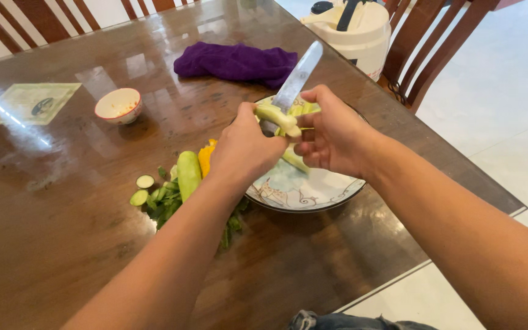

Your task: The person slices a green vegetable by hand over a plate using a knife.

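Two hands — left (242, 150), right (331, 131) — one knife (297, 76), one cucumber piece (277, 117), one plate (313, 192).

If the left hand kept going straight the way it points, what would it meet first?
Probably the right hand: the left hand points right along the pale green vegetable strip, and they nearly touch above the patterned plate.

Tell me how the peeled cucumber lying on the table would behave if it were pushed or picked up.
The peeled cucumber is rounded and long, so a sideways push would probably roll it, though the green peelings beside it may stop it. Its pale, skinless surface looks moist, so it is likely slippery. It looks thick and straight, so probably stiff rather than floppy.
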